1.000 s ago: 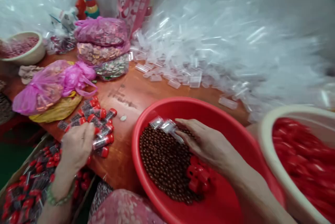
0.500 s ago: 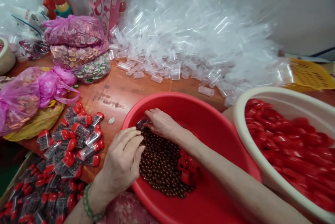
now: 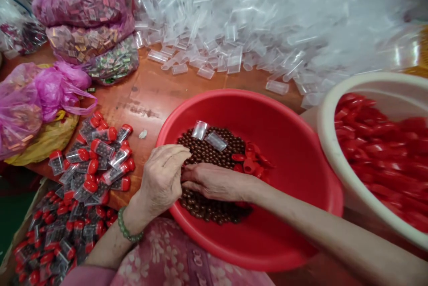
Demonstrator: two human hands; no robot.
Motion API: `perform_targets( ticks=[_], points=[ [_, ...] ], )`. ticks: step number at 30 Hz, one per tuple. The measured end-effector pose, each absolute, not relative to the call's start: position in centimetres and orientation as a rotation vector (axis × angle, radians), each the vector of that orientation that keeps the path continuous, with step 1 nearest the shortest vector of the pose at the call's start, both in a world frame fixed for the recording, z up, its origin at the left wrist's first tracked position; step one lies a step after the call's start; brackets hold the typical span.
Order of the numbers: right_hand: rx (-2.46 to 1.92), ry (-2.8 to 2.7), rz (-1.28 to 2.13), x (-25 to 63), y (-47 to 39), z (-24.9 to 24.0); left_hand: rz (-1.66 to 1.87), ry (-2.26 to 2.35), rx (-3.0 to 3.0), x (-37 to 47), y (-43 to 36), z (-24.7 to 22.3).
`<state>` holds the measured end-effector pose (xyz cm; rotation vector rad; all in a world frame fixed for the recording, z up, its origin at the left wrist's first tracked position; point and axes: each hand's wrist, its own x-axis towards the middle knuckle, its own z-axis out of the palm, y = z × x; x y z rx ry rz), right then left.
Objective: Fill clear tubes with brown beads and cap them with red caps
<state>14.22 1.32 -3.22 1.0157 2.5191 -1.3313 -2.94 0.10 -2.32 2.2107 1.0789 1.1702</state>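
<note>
My left hand (image 3: 164, 173), with a green bead bracelet (image 3: 126, 228) at its wrist, is at the left rim of a red basin (image 3: 284, 143). Its fingers are pressed together, and whatever they hold is hidden. Close beside its fingertips, my right hand (image 3: 214, 181) reaches low over dark brown round beads (image 3: 210, 156) in the basin. The right fingers are curled together, their tips partly hidden by the left hand. Two clear plastic tubes (image 3: 199, 130) lie on top of the beads. Several red plastic caps (image 3: 252, 161) sit to the right of the beads.
A cream tub (image 3: 326, 130) of red caps stands against the basin's right side. Clear tubes (image 3: 227, 18) are heaped behind. Filled tubes with red caps (image 3: 96, 156) are piled at the left, more in a box (image 3: 63, 237) below. Pink bags (image 3: 80, 0) stand back left.
My right hand has moved from the beads' far edge back toward me, beside my left hand. Two clear tubes now show on the beads. The view has tilted down.
</note>
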Motion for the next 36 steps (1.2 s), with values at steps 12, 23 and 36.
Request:
perform_targets(
  ticks=[12, 23, 36],
  points=[
    [0.987, 2.083, -1.977, 15.7, 1.6, -3.7, 1.026, 1.039, 2.266, -3.0, 0.3, -1.9],
    [1.152, 2.096, -2.525, 17.7, 2.5, 0.4, 0.57, 1.055, 2.083, -4.3, -1.1, 1.7],
    [1.869, 2.41, -1.87, 22.8, 0.9, 1.8, 0.77, 0.955, 1.611, -1.1, 0.2, 2.0]
  ],
)
